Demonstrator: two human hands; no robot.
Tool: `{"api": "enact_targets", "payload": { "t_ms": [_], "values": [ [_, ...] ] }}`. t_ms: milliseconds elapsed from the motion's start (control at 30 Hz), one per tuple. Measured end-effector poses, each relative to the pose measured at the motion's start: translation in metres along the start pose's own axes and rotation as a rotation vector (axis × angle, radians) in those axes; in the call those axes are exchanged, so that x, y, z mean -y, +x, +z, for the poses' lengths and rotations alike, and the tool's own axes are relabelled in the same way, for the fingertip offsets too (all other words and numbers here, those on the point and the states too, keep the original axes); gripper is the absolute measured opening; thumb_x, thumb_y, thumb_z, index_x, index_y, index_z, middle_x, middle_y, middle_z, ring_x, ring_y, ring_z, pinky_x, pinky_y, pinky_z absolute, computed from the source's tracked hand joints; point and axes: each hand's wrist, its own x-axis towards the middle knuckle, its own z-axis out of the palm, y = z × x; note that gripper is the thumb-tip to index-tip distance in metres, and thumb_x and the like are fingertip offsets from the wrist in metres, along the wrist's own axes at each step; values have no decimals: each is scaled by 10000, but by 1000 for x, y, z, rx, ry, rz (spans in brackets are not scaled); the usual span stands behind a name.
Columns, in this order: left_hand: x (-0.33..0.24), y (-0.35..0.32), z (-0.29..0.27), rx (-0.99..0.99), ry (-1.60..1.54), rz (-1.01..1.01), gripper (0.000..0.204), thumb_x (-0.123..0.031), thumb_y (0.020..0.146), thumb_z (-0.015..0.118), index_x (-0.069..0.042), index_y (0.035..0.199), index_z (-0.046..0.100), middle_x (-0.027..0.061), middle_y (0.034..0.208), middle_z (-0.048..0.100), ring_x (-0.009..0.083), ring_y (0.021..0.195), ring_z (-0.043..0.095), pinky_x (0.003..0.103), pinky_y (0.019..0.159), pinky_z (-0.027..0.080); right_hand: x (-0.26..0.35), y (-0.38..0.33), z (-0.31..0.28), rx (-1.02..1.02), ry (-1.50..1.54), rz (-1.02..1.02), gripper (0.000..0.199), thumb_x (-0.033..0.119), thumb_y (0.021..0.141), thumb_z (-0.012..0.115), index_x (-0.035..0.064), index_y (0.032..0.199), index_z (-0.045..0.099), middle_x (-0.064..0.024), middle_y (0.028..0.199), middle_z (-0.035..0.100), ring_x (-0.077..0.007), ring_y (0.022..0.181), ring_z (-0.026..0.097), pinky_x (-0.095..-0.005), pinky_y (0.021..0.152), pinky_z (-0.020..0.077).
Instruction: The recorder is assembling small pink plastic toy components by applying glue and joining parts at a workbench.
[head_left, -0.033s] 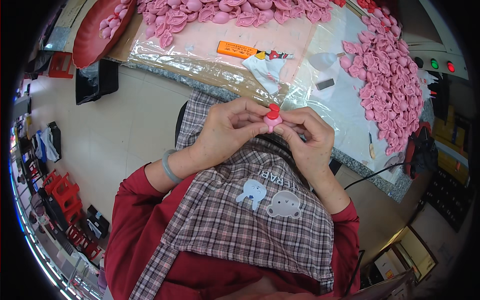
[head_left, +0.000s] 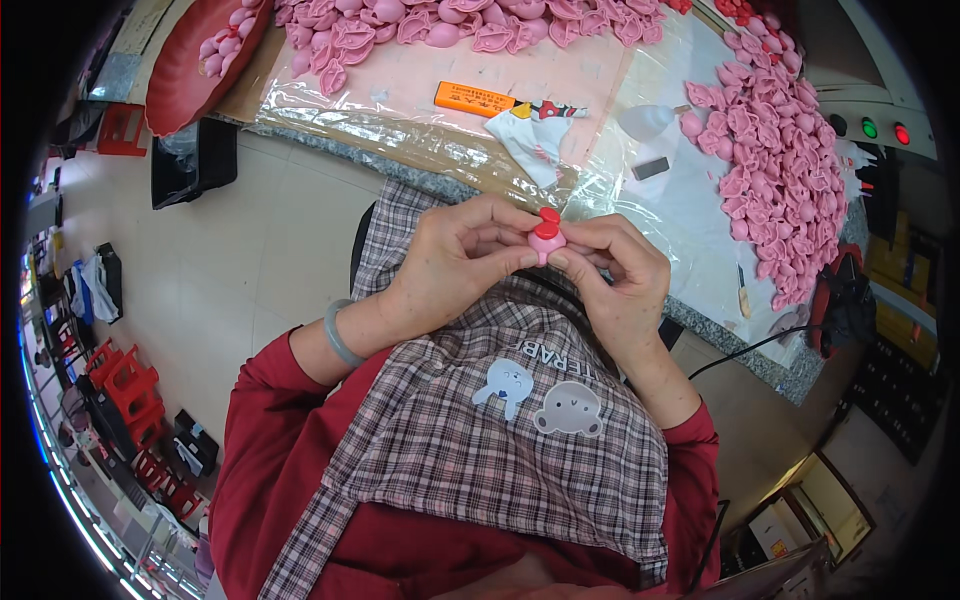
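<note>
Between my fingertips, just off the table's near edge, is a small pink rubbery piece (head_left: 546, 245) with a red knobbed part on top. My left hand (head_left: 463, 245) pinches it from the left, thumb and forefinger closed on it. From the other side my right hand (head_left: 612, 262) grips it the same way. The fingers cover its sides, and its exact kind is not clear. Beyond my hands lies a white patterned cloth (head_left: 530, 145) beside an orange box cutter-like strip (head_left: 474, 100). A grey block (head_left: 650, 169) and a translucent squeeze bulb (head_left: 645, 122) rest farther right.
Pink moulded pieces form a heap (head_left: 775, 180) at the right and another heap (head_left: 440, 25) along the back. A red tray (head_left: 190, 85) holds more at the far left. A small knife (head_left: 743, 292) and a black cable (head_left: 750, 348) are at the right edge. Red stools (head_left: 130, 385) stand left.
</note>
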Motion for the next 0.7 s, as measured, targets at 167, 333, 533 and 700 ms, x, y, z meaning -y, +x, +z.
{"api": "enact_targets", "payload": {
  "t_ms": [167, 333, 533, 700],
  "values": [
    [-4, -2, 1, 15, 38, 38, 261, 64, 875, 623, 63, 1127, 557, 140, 1097, 646, 196, 1026, 651, 298, 914, 532, 1, -3, 0, -22, 29, -45, 244, -99, 790, 696, -56, 1027, 657, -118, 1006, 617, -163, 915, 651, -241, 802, 556],
    [-4, -3, 1, 23, 79, 69, 263, 70, 868, 628, 63, 1125, 572, 136, 1098, 644, 197, 1027, 652, 298, 916, 532, 0, -7, 2, -38, 42, -47, 245, -111, 791, 686, -64, 1029, 650, -121, 1015, 608, -164, 914, 649, -239, 805, 554],
    [4, -3, 5, -89, 127, 188, 199, 27, 824, 690, 42, 1020, 660, 116, 985, 684, 180, 907, 693, 283, 799, 579, -2, -7, 5, -61, 64, -51, 226, -92, 781, 703, -53, 1000, 664, -117, 981, 624, -153, 875, 657, -238, 757, 560],
    [4, -4, 7, -88, 215, 228, 188, 24, 814, 700, 28, 998, 663, 113, 955, 681, 182, 872, 698, 285, 765, 587, -2, -9, 6, -88, 40, -71, 206, -62, 767, 731, -45, 965, 676, -113, 932, 645, -143, 829, 663, -243, 708, 569]
  ]
}}
